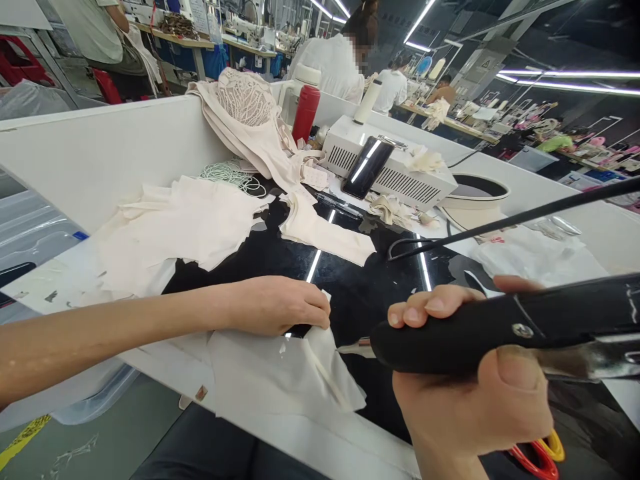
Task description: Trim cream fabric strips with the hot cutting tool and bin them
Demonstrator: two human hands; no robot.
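Near the table's front edge, my left hand [280, 305] pinches the upper edge of a white fabric piece [270, 373], whose right part is folded. My right hand [470, 400] is wrapped round a black-handled tool [450, 340] with a metal part along its lower side and a black cord above it. A thin pale tip of something shows between the tool and the fabric. Behind my left hand, a cream fabric strip [327, 230] lies on the glossy black surface [345, 293]. More cream fabric pieces [185, 223] are piled at the left.
Lace-trimmed garments [245, 127] hang over the white partition [100, 160]. A phone [369, 167] leans on a white vented box [405, 177], near a red bottle [306, 113]. Red- and yellow-handled scissors [537, 460] lie at lower right. People sit at sewing stations beyond.
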